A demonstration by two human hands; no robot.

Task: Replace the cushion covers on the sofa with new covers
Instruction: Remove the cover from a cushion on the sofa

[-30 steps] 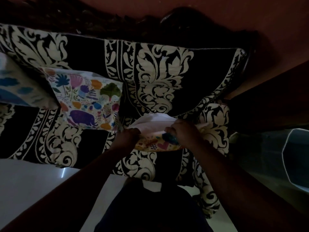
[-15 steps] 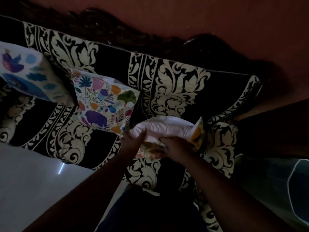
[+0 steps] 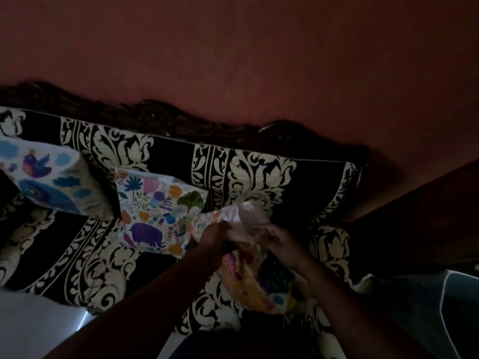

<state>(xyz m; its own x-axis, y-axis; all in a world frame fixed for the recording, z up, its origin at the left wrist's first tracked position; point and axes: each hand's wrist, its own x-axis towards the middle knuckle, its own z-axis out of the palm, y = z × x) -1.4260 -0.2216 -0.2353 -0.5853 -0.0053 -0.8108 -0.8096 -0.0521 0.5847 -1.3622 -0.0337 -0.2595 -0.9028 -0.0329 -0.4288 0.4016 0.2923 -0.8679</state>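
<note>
The sofa [image 3: 259, 177], in black-and-cream fabric, serves as the landmark. At its right end, over the seat edge, the person holds a cushion [image 3: 246, 216] whose white insert shows above a colourful cover [image 3: 261, 278]. The left hand [image 3: 216, 235] grasps the cover's mouth; the right hand [image 3: 278, 239] pinches fabric at the opening. The step in hand appears to be working the insert through the cover's mouth; whether in or out cannot be told. Two covered cushions, one floral [image 3: 158, 213] and one blue-printed [image 3: 49, 180], lean against the sofa's back, left of the hands. The next move likely calls for both hands to hold the mouth wide.
</note>
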